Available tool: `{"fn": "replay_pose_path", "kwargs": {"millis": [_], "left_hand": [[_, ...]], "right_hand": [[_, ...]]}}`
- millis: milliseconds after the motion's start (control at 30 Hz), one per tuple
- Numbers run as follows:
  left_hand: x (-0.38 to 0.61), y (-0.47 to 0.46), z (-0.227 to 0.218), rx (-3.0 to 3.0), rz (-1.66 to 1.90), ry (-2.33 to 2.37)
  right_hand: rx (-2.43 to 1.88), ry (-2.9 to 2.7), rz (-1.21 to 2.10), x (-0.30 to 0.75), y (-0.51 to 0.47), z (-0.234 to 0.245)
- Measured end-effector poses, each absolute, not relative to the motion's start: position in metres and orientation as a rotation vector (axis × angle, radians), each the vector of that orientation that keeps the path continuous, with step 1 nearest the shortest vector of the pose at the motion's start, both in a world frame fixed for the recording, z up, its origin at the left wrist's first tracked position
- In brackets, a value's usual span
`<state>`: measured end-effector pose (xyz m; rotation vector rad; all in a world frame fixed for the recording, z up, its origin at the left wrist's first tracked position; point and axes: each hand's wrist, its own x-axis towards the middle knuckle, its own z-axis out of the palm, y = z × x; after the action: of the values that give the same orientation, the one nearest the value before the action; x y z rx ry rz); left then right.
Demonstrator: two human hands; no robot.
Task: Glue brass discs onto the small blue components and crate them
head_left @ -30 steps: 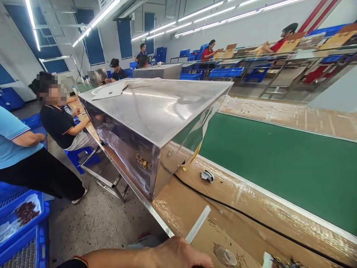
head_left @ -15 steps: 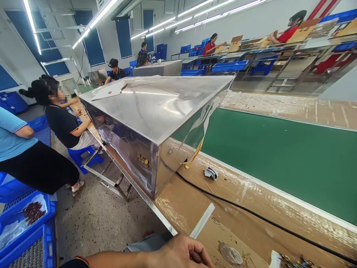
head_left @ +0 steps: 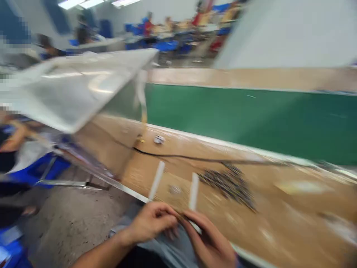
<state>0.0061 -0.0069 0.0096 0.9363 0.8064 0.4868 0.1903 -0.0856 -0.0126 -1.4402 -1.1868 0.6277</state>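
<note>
At the table's front edge my left hand [head_left: 156, 221] is closed, its thumb and fingertips pressed together. My right hand [head_left: 210, 238] meets it at the fingertips, its fingers also closed. Something small and thin, brownish, seems to lie between the fingertips of both hands, but blur keeps me from making out its kind. Just beyond the hands are two white strips, a left strip [head_left: 156, 181] and a right strip [head_left: 193, 190], with a small clear round piece [head_left: 175, 190] between them. A pile of thin dark pieces [head_left: 230, 182] spreads to the right.
A black cable [head_left: 178, 156] crosses the brown table top [head_left: 279, 219]. Behind it runs a green belt [head_left: 223, 111]. On the left stands a metal-topped hood [head_left: 69, 89] with clear sides. A crumpled scrap [head_left: 158, 140] lies near the hood. Several people sit further off.
The view has swung right and blurred. My right hand has come into view, and both hands now meet at the fingertips. The pile of thin dark pieces shows more fully.
</note>
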Motion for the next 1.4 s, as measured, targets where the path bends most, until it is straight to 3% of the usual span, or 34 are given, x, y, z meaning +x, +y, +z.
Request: {"fn": "replay_pose_path", "kwargs": {"millis": [200,367,833,1167,1400], "left_hand": [[0.006,0.018,-0.007,0.99,0.357,0.684],[0.01,0.011,0.008,1.128,0.334,0.69],[0.02,0.009,0.029,1.501,0.384,0.813],[0.025,-0.002,-0.004,1.805,0.495,0.989],[0.046,-0.005,-0.001,1.882,0.302,0.745]], "right_hand": [[-1.321,-0.837,0.763,0.19,-0.081,-0.004],[-1.249,-0.601,0.886,0.183,-0.097,-0.007],[-1.221,-0.987,0.523,0.186,-0.097,-0.004],[-1.288,-1.217,0.061,0.193,-0.102,-0.021],[-1.463,-0.884,0.257,0.206,-0.137,-0.027]]}}
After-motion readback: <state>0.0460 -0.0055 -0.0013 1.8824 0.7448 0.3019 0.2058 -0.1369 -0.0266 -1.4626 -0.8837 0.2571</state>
